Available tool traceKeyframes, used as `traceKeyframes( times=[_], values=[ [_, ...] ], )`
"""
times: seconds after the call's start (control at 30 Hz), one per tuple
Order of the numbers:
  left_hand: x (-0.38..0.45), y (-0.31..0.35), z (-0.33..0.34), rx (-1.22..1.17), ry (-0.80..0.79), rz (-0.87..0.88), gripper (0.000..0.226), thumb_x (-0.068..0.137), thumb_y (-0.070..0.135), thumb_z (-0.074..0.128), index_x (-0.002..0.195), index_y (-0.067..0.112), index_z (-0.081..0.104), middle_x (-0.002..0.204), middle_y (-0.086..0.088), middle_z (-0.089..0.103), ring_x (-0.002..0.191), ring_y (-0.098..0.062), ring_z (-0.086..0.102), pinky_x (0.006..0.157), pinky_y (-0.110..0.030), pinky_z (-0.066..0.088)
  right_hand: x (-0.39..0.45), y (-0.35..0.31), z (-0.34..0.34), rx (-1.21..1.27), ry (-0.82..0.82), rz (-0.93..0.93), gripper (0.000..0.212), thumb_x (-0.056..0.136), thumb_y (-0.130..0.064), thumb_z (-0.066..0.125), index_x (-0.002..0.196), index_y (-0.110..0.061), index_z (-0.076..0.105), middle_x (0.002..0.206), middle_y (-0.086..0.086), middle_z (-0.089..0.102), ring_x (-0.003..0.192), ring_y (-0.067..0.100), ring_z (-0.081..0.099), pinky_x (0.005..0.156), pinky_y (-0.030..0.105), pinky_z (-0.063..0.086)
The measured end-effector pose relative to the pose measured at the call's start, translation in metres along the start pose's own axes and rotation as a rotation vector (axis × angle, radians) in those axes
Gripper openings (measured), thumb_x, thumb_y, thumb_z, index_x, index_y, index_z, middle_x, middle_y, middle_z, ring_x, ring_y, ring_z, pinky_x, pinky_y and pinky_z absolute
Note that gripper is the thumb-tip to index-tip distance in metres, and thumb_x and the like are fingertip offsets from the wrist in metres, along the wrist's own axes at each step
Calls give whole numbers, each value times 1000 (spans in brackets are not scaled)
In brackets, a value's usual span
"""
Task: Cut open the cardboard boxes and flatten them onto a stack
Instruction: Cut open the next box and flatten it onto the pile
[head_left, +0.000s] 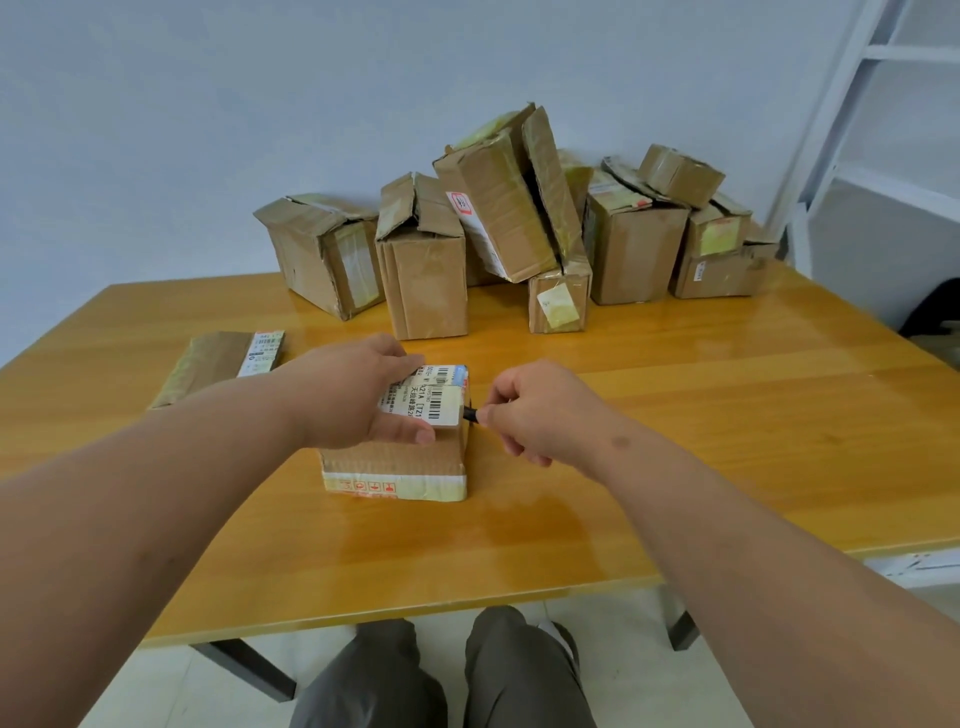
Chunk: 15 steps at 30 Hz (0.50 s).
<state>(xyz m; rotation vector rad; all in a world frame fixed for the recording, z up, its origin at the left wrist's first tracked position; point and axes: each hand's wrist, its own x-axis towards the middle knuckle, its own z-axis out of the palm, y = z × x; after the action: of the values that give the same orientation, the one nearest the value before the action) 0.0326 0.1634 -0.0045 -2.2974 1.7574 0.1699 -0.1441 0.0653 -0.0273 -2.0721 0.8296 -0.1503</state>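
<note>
A small brown cardboard box (400, 462) with a white shipping label on top and pale tape along its base stands in the middle of the table. My left hand (358, 395) lies over its top, thumb on the near edge and fingers curled over the far edge. My right hand (530, 410) pinches a small black cutting tool (470, 414), whose tip touches the box's upper right edge. At the left lies a flattened cardboard box (213, 364) with a label.
Several taped cardboard boxes (514, 228) are piled along the far edge of the yellow wooden table (675, 441), against the wall. A white metal frame (852, 104) stands at the right. My knees show below the table's near edge.
</note>
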Motion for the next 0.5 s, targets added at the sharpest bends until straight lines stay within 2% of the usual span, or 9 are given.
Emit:
traceKeyframes(
  times=[0.1,0.17,0.23,0.3,0.4,0.43,0.5],
  values=[
    [-2,2,3,-23,30,-15,103,73,81,44,156,29,14,154,9,29,130,-17,42,97,-30,41,-5,8,-12,56,-51,42,13,95,-13,55,83,-9,62,60,7,58,39,14,40,46,24,35],
    [-5,1,7,-101,55,-14,100,74,77,53,155,29,18,152,8,34,131,-17,42,101,-31,39,-4,16,-20,173,16,85,15,95,-10,53,84,-6,62,60,10,55,39,14,39,44,23,32],
    [-9,-4,8,-238,52,-14,97,72,69,67,151,32,24,143,8,45,122,-15,49,101,-32,43,-2,20,-22,224,117,112,17,96,-10,50,84,-7,61,63,11,55,43,16,41,44,24,33],
    [-14,-11,7,-332,35,-11,89,73,57,76,146,36,29,140,10,47,117,-13,50,100,-32,44,2,17,-17,173,168,104,17,98,-14,47,88,-9,60,67,10,58,47,18,44,48,27,38],
    [-22,-18,6,-247,65,5,86,77,52,75,149,42,29,151,13,29,138,-16,27,114,-37,26,10,6,-4,61,204,38,18,99,-18,43,95,-13,60,78,7,66,49,17,51,56,30,44],
    [-25,-18,6,-208,84,3,85,78,53,74,149,45,29,147,13,29,138,-16,23,114,-38,23,12,1,1,34,220,15,19,99,-20,42,95,-15,59,83,6,67,50,17,53,55,31,46],
    [-30,-19,7,-184,107,-4,81,79,53,73,148,48,30,138,13,32,130,-13,27,111,-36,28,15,-7,9,-16,252,-35,18,100,-22,40,93,-17,57,87,3,66,54,18,57,58,35,51]
  ],
)
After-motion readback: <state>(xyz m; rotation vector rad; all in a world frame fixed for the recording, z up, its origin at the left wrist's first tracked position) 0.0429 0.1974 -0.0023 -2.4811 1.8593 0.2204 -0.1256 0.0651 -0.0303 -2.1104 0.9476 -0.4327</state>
